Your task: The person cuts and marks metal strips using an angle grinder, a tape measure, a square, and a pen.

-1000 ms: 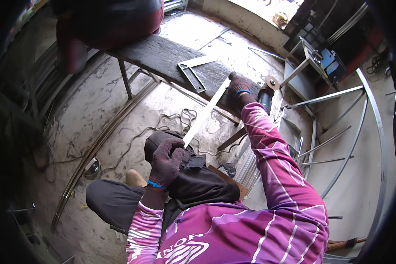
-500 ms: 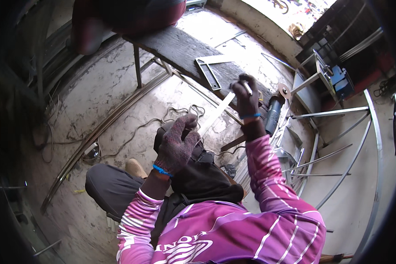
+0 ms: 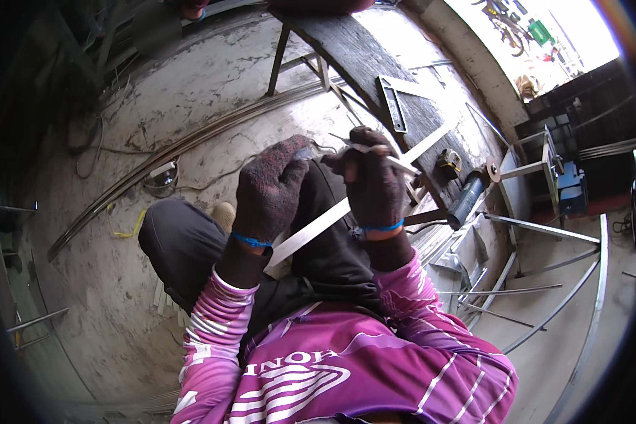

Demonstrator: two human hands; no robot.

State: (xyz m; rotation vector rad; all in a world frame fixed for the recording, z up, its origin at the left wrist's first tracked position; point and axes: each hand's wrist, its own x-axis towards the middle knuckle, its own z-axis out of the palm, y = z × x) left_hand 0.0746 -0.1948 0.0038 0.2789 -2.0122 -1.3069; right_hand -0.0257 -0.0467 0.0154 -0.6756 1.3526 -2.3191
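My left hand [image 3: 270,187], in a dark knit glove, is raised over my lap with thumb and fingers closed. A small grey thing [image 3: 303,153] shows at its fingertips, too small to name. Close by on the right, my gloved right hand [image 3: 376,185] is closed around a thin white pen-like stick [image 3: 397,163]. A dark thin point sticks out from its fingers toward the left hand. Beneath the right hand runs a flat pale strip [image 3: 312,230], slanting from my lap to the dark bench [image 3: 357,51]. The hand hides its middle.
A metal try square [image 3: 394,106], a tape measure [image 3: 448,163] and an angle grinder [image 3: 471,198] lie on or by the bench. Curved metal frame pieces [image 3: 592,297] stand at the right. Long metal bars [image 3: 184,138] and a cable [image 3: 198,186] lie on the floor.
My left hand has come away from the strip and up beside the right hand. The right hand has drawn back toward me. The view has shifted, so the bench appears farther right.
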